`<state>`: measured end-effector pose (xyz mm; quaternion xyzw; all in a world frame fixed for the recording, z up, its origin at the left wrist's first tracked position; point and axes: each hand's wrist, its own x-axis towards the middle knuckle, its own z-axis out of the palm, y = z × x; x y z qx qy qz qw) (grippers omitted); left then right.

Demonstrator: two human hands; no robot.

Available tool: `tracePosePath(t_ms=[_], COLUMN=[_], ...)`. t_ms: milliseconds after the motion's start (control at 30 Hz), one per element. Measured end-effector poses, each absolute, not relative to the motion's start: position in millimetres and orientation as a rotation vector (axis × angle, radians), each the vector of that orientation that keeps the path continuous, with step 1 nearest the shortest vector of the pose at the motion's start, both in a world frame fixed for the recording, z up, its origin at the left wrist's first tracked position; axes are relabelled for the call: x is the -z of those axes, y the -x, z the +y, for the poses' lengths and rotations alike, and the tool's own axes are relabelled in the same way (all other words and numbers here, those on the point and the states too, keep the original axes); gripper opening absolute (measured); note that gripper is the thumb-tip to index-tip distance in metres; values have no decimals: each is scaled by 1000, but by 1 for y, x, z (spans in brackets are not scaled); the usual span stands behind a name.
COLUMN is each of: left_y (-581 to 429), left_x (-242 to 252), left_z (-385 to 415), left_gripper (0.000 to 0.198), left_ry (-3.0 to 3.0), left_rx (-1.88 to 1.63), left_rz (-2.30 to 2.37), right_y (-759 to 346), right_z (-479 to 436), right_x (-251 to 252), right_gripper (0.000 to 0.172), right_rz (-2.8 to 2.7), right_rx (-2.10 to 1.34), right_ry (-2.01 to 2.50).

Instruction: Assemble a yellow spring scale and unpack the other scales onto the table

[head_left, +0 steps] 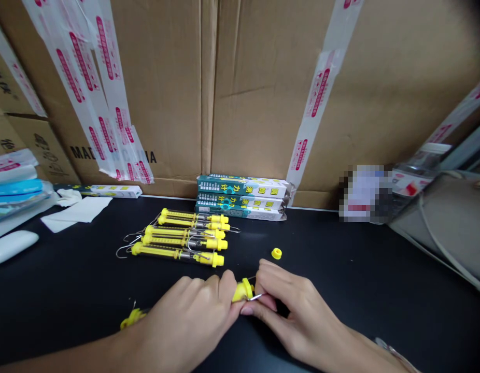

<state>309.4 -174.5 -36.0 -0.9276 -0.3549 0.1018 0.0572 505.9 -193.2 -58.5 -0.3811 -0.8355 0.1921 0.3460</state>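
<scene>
We've got a yellow plastic spring scale gripped in our left hand, right hand pinching its thin metal hook.

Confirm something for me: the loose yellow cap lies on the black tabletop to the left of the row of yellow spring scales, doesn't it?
Not quite: the yellow cap lies on the black tabletop to the right of the row of yellow spring scales, not to the left. The head view shows this.
</scene>
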Motion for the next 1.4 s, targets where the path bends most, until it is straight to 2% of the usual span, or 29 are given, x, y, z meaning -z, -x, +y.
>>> tracePosePath(t_ms=[133, 333, 400, 533, 600, 967, 1200, 1400], left_y=[-311, -311, -307, -300, -299, -312, -314, -309], left_x=[36, 23, 17, 15, 17, 12, 16, 24], left_z=[-175, -176, -174, -171, -172, -176, -177, -180], left_gripper=[15, 21, 22, 50, 54, 26, 22, 29], left_ry=[2778, 2832, 2859, 2815, 2803, 2830, 2835, 2831], left_rx=[-330, -431, -511, -412, -388, -452, -486, -430], left_rz=[-1077, -1029, -778, -560, -576, -753, -796, -817], right_y=[-506, -509, -510, -509, -509, -509, -508, -507], right_z=[-195, -193, -192, -191, -190, -189, -190, -192], right_x=[55, 56, 58, 60, 60, 59, 58, 52], right_gripper=[31, 33, 35, 38, 40, 49, 47, 41], right_rz=[-2218, -2163, -2149, -2113, -2091, -2112, -2123, -2130], right_rx=[-498, -486, -489, -488, -474, -518, -524, -568], right_ry=[956, 904, 903, 910, 928, 1044, 1008, 1085])
